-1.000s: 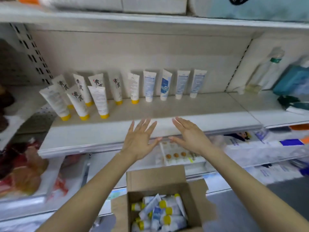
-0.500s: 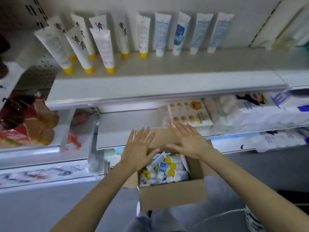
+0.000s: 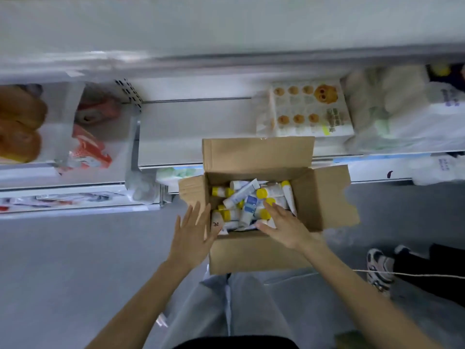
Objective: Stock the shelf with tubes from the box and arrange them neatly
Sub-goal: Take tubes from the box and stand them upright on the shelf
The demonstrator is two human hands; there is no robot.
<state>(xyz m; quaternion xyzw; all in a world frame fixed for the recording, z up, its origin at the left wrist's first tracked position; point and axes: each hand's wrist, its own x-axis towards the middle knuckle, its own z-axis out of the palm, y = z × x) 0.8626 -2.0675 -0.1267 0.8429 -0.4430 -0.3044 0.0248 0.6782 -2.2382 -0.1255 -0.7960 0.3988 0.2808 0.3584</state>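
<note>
An open cardboard box [image 3: 261, 253] stands on the floor in front of my legs, its flaps spread. Inside lie several white tubes [image 3: 241, 195] with yellow caps, jumbled together, plus a white-and-blue tube [image 3: 250, 207]. My left hand [image 3: 192, 235] hovers flat with spread fingers at the box's left front corner, holding nothing. My right hand [image 3: 283, 226] reaches into the box, fingers extended over the tubes near a yellow cap; I see no tube gripped. The target shelf [image 3: 226, 28] shows only as a blurred white band at the top.
A lower shelf [image 3: 191, 137] holds a white package with orange prints [image 3: 307, 112] and plastic-wrapped goods on the right. Red and orange packages [image 3: 88, 147] sit on the left. Another person's sneaker [image 3: 378, 270] and a thin cord [image 3: 407, 274] are at the right. Grey floor [image 3: 75, 260] surrounds the box.
My view has tilted down from the shelf to the box. Both hands have dropped from the shelf edge, the right one now reaching in among the tubes.
</note>
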